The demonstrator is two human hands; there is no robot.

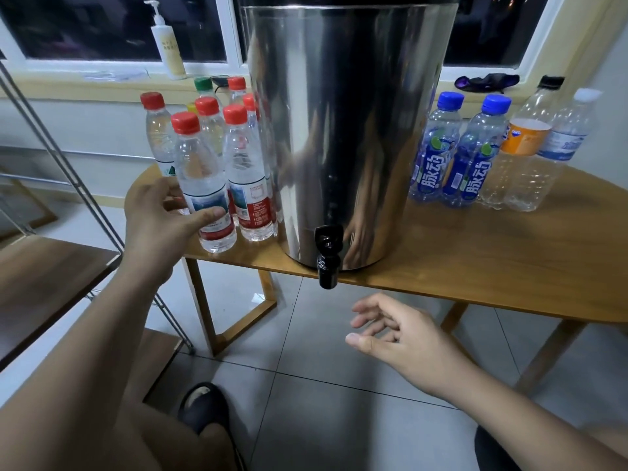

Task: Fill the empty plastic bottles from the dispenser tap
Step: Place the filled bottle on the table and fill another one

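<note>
wooden table [475,253] under a dark window, grey tile floor. steel dispenser [343,130] stands at the front edge and its black tap [327,256] hangs past the edge. red-capped bottles [244,171] are clustered left of the dispenser. left hand [156,215] grasps the front bottle [200,171] of that cluster, thumb across the label and fingers behind; bottle upright, base on the table near the edge. right hand [401,334] is released: fingers loosely spread, holding nothing, in the air below the tap and a bit to its right. right of the dispenser: two blue-capped bottles [431,154], an orange-label bottle [523,144], a white-capped bottle [564,141], all capped and upright. pump bottle [168,45] on the sill. metal rack [51,277] far left.
</note>
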